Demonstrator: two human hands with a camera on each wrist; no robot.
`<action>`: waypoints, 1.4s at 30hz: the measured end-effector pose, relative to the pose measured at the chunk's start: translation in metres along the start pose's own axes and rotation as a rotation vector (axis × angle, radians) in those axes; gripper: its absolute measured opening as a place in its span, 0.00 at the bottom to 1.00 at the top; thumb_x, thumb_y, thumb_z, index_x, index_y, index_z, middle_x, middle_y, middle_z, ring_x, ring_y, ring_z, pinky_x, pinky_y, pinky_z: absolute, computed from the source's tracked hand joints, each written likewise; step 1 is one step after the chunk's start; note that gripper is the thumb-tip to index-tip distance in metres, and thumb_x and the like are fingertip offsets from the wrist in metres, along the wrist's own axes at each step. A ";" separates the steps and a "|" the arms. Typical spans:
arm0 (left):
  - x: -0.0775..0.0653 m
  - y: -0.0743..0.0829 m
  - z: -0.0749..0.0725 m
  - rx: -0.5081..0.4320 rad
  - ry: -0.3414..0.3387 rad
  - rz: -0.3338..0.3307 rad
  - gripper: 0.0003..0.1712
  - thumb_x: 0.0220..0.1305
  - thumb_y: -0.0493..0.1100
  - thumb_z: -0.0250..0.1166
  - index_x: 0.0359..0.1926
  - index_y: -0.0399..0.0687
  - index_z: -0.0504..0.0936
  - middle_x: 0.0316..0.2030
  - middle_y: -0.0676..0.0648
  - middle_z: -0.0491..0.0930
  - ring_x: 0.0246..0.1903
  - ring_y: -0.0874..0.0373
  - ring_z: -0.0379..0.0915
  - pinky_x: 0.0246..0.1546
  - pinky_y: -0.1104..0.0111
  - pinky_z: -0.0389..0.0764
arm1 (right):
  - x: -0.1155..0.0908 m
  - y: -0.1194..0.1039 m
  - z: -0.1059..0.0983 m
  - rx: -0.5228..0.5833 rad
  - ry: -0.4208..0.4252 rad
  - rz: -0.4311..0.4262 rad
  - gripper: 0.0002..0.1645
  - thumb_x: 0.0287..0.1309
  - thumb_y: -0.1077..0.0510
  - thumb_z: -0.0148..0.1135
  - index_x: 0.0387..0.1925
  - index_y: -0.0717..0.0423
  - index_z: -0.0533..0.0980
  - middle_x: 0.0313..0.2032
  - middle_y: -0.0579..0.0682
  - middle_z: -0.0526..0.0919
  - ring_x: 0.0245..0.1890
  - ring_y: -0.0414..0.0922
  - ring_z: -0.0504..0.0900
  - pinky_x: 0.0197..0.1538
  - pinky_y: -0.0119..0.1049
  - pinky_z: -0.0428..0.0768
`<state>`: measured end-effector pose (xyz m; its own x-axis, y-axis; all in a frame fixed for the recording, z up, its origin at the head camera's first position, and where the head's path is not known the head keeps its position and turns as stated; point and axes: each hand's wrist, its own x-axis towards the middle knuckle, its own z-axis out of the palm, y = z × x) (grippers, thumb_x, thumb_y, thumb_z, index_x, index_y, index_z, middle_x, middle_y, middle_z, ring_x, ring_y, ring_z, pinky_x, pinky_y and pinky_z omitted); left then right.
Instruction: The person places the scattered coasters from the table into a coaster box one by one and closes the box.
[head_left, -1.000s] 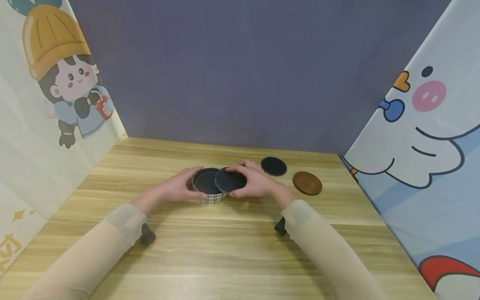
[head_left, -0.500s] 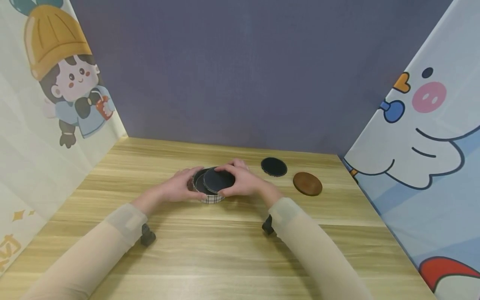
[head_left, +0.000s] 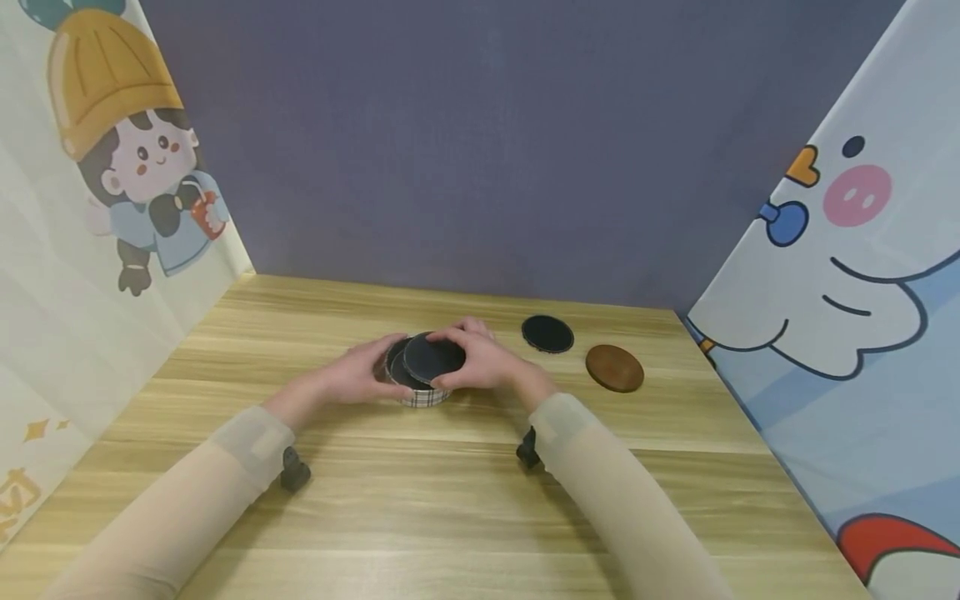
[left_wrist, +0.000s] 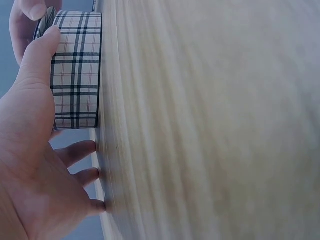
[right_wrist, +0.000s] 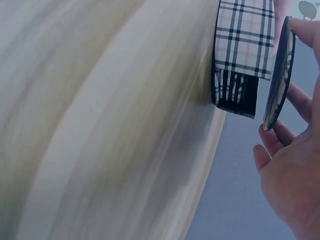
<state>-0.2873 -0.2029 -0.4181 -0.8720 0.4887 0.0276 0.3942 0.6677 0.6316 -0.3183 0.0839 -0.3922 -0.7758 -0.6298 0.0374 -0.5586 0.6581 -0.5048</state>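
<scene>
A round coaster holder (head_left: 426,399) with a plaid outside and a black inside stands on the table. My left hand (head_left: 360,373) grips its left side, thumb (left_wrist: 42,52) at the upper front edge in the left wrist view. Between the thumb and fingers of my right hand (head_left: 483,360) is a round black coaster (head_left: 433,358), pinched by its edge. It overlaps the holder's opening in the head view. From the right wrist, this coaster (right_wrist: 280,75) shows slightly tilted, a narrow gap separating it from the holder's open top. A slotted cutout (right_wrist: 235,90) marks the holder's side.
Behind and to the right of my right hand lies another black coaster (head_left: 547,333), with a brown round coaster (head_left: 615,367) beside it, nearer the front. A dark panel (head_left: 465,167) rises along the wooden table's (head_left: 450,508) back edge; cartoon-printed panels flank both sides.
My right hand has moved left, carrying the black coaster from the holder's right edge to over its opening. The left hand and the holder have stayed in place.
</scene>
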 end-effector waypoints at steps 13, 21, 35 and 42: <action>0.000 0.001 0.001 -0.046 -0.026 0.038 0.60 0.65 0.63 0.80 0.87 0.51 0.58 0.79 0.41 0.71 0.77 0.40 0.70 0.78 0.39 0.72 | 0.011 -0.006 0.010 -0.011 -0.025 -0.018 0.48 0.57 0.34 0.79 0.77 0.33 0.74 0.73 0.52 0.69 0.71 0.53 0.65 0.73 0.55 0.71; 0.001 0.003 0.001 -0.059 -0.031 0.051 0.57 0.66 0.62 0.80 0.86 0.54 0.60 0.78 0.42 0.73 0.76 0.41 0.72 0.77 0.40 0.74 | 0.013 -0.007 0.010 -0.016 -0.032 -0.034 0.47 0.57 0.35 0.78 0.77 0.34 0.74 0.74 0.53 0.69 0.73 0.53 0.64 0.75 0.56 0.67; -0.001 0.001 -0.001 -0.023 -0.027 0.027 0.60 0.66 0.64 0.78 0.87 0.49 0.57 0.77 0.38 0.74 0.74 0.38 0.73 0.76 0.37 0.73 | 0.013 -0.003 0.010 0.006 -0.072 -0.022 0.48 0.60 0.33 0.79 0.79 0.33 0.72 0.79 0.52 0.65 0.79 0.55 0.61 0.80 0.61 0.67; 0.000 0.001 0.000 -0.018 -0.033 -0.004 0.63 0.65 0.66 0.78 0.87 0.47 0.56 0.77 0.36 0.73 0.75 0.35 0.71 0.78 0.33 0.68 | 0.004 0.005 0.007 0.095 -0.050 -0.010 0.46 0.63 0.34 0.76 0.79 0.38 0.73 0.78 0.53 0.66 0.76 0.55 0.66 0.78 0.62 0.73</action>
<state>-0.2868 -0.2028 -0.4176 -0.8635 0.5044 -0.0001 0.3853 0.6597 0.6452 -0.3219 0.0821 -0.4012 -0.7531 -0.6580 0.0010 -0.5343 0.6107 -0.5844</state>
